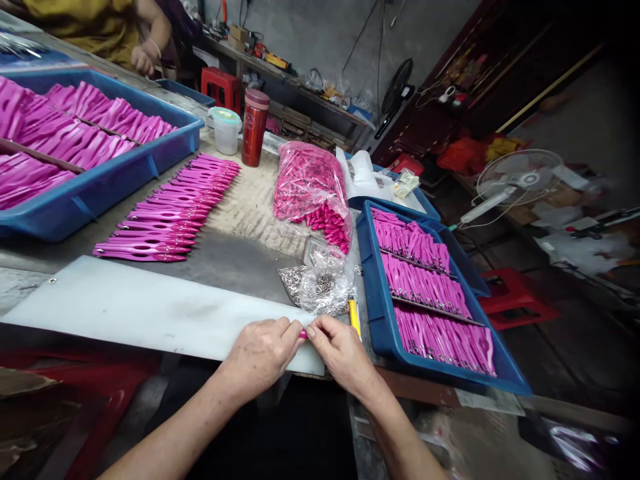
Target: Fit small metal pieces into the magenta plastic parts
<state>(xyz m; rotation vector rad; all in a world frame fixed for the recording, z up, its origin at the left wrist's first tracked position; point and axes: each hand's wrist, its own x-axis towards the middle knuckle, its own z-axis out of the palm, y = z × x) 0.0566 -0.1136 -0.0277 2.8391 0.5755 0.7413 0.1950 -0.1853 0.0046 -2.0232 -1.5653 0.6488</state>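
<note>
My left hand (265, 350) and my right hand (343, 350) meet over the near edge of a pale sheet (165, 317). My left fingers are closed around a small pink piece (303, 334), of which only a bit shows. The right thumb and forefinger pinch at its other side; what they grip is too small to tell. Just beyond the hands lie small metal parts in clear plastic (325, 283), with a yellow tool (355, 319) beside them. Farther off is a clear bag of pink pieces (313, 180). A row of pink handles (167, 210) lies at the left.
Blue trays of pink parts stand at the left (100, 200) and right (385, 327). A red bottle (255, 127) and a lidded tub (227, 131) stand behind the row. Another person's hand (145, 57) is at the upper left.
</note>
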